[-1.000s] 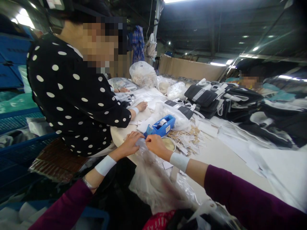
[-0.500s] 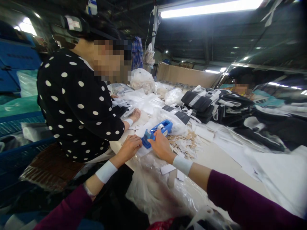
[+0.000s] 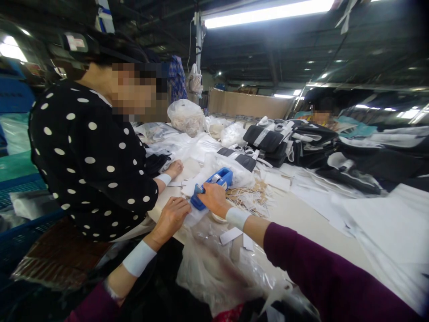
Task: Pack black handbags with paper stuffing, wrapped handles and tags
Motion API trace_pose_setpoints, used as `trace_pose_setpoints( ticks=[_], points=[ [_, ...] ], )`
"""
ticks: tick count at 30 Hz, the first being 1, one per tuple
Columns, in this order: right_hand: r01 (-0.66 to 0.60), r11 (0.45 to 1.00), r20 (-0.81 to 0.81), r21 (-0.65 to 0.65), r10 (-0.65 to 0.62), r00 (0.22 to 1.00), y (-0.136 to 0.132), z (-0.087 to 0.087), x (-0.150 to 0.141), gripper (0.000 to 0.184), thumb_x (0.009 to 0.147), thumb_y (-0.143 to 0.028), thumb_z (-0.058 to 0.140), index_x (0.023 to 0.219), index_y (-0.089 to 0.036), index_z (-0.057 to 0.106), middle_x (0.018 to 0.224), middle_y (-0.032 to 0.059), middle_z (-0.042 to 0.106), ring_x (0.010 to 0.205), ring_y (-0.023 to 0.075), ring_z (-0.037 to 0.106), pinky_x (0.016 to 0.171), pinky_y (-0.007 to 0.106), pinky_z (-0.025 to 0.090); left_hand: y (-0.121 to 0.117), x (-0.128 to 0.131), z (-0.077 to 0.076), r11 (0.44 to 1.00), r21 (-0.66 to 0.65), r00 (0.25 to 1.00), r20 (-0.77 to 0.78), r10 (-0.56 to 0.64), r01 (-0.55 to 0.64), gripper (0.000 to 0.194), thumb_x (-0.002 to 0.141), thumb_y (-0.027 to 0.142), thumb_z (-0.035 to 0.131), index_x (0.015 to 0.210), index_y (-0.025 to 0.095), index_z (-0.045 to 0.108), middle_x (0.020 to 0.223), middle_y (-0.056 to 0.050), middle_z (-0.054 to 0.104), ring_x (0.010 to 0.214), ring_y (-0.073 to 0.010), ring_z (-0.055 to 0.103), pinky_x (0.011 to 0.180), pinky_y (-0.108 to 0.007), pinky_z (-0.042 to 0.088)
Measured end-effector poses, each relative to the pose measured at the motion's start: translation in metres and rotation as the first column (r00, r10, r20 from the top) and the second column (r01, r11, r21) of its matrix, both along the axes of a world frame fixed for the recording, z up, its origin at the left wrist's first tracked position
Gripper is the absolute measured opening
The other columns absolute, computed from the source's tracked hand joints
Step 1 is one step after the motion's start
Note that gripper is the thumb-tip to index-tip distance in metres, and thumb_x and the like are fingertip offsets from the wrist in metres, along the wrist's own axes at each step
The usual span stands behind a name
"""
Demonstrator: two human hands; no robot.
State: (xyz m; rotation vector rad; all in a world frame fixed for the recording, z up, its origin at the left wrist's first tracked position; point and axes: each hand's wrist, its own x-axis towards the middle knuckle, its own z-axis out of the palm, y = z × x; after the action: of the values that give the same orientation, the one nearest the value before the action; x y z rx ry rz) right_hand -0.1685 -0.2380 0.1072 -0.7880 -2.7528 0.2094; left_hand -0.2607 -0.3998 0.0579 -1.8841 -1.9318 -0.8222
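Note:
A blue tape dispenser (image 3: pixel 222 175) with a roll of tape stands on the white table. My right hand (image 3: pixel 214 197) is at its front end, fingers pinched at the cutting edge; whatever they hold is too small to see. Just left of the dispenser, my left hand (image 3: pixel 172 215) is closed with bent fingers on the edge of a clear plastic bag (image 3: pixel 197 218). Beyond my right hand lies a heap of white strung tags (image 3: pixel 250 200). White cards (image 3: pixel 231 235) rest nearer to me.
A co-worker in a dotted top (image 3: pixel 90 161) sits close on my left, one hand (image 3: pixel 174 169) on the table. Black and white folded goods (image 3: pixel 268 139) are piled at the back right. White sheets (image 3: pixel 395 219) cover the right side. Crumpled clear plastic (image 3: pixel 204 264) hangs over the front edge.
My right hand has gone from beside my left hand to the front of the tape dispenser. My left hand has stayed near it, its fingers more bent. The view has tilted up, then turned right.

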Motion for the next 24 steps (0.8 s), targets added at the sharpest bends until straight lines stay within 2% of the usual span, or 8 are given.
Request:
trace_pose_setpoints(
  ticks=[7, 11, 15, 18, 21, 22, 24],
  points=[
    [-0.011, 1.0, -0.003, -0.017, 0.011, 1.0, 0.001, 0.002, 0.001, 0.025, 0.084, -0.036, 0.058, 0.097, -0.017, 0.068, 0.098, 0.0121, 0.073, 0.095, 0.0256, 0.067, 0.077, 0.032, 0.048, -0.015, 0.003, 0.02, 0.99, 0.137, 0.993, 0.113, 0.022, -0.038, 0.017, 0.095, 0.015, 0.044, 0.086, 0.021, 0.057, 0.093, -0.005, 0.066, 0.093, -0.0196, 0.058, 0.084, -0.037, 0.043],
    [-0.001, 0.999, -0.002, -0.039, 0.001, 1.0, 0.0, 0.002, 0.003, 0.028, 0.084, -0.038, 0.058, 0.099, -0.017, 0.067, 0.1, 0.0123, 0.072, 0.096, 0.0258, 0.067, 0.078, 0.032, 0.048, -0.015, 0.0, 0.015, 0.983, 0.164, 0.978, 0.201, 0.048, -0.082, 0.013, 0.095, 0.018, 0.045, 0.088, 0.02, 0.056, 0.094, -0.006, 0.065, 0.094, -0.0201, 0.06, 0.084, -0.035, 0.046],
    [0.006, 0.998, -0.004, -0.07, -0.007, 1.0, -0.002, 0.003, 0.005, 0.028, 0.085, -0.039, 0.059, 0.101, -0.017, 0.066, 0.102, 0.0123, 0.072, 0.098, 0.0266, 0.066, 0.081, 0.034, 0.048, -0.017, 0.009, 0.008, 0.981, 0.145, 0.953, 0.293, 0.079, -0.126, 0.013, 0.096, 0.021, 0.045, 0.093, 0.02, 0.057, 0.094, -0.006, 0.066, 0.093, -0.0199, 0.062, 0.083, -0.032, 0.047],
    [0.003, 0.993, -0.011, -0.118, -0.005, 1.0, -0.002, 0.003, 0.006, 0.027, 0.085, -0.036, 0.06, 0.103, -0.017, 0.065, 0.104, 0.0138, 0.071, 0.101, 0.0278, 0.065, 0.084, 0.036, 0.047, -0.025, 0.02, 0.012, 0.971, 0.161, 0.925, 0.365, 0.105, -0.174, 0.016, 0.097, 0.025, 0.043, 0.1, 0.02, 0.058, 0.101, -0.006, 0.066, 0.1, -0.0198, 0.062, 0.089, -0.031, 0.045],
    [-0.013, 0.98, -0.032, -0.2, 0.007, 0.999, 0.0, 0.008, 0.008, 0.028, 0.083, -0.033, 0.065, 0.103, -0.014, 0.065, 0.109, 0.0182, 0.068, 0.105, 0.0316, 0.063, 0.088, 0.04, 0.046, -0.035, 0.029, 0.023, 0.949, 0.191, 0.832, 0.543, 0.111, -0.252, 0.015, 0.095, 0.031, 0.049, 0.1, 0.021, 0.06, 0.101, -0.004, 0.066, 0.098, -0.0192, 0.062, 0.088, -0.029, 0.044],
    [-0.025, 0.971, -0.044, -0.238, 0.015, 0.999, 0.001, 0.013, 0.009, 0.027, 0.083, -0.032, 0.066, 0.102, -0.012, 0.065, 0.109, 0.0192, 0.068, 0.106, 0.0323, 0.063, 0.088, 0.041, 0.046, -0.037, 0.032, 0.027, 0.938, 0.205, 0.77, 0.632, 0.09, -0.278, 0.014, 0.093, 0.033, 0.053, 0.096, 0.02, 0.06, 0.096, -0.003, 0.067, 0.092, -0.0186, 0.062, 0.084, -0.028, 0.046],
    [-0.067, 0.942, -0.078, -0.33, 0.044, 0.996, 0.003, 0.026, 0.015, 0.026, 0.088, -0.034, 0.061, 0.099, -0.011, 0.066, 0.106, 0.0188, 0.069, 0.102, 0.0302, 0.065, 0.086, 0.04, 0.048, -0.039, 0.036, 0.035, 0.923, 0.228, 0.599, 0.801, 0.002, -0.309, 0.017, 0.088, 0.036, 0.062, 0.089, 0.019, 0.058, 0.084, -0.001, 0.066, 0.078, -0.0168, 0.063, 0.074, -0.026, 0.048]
  ],
)
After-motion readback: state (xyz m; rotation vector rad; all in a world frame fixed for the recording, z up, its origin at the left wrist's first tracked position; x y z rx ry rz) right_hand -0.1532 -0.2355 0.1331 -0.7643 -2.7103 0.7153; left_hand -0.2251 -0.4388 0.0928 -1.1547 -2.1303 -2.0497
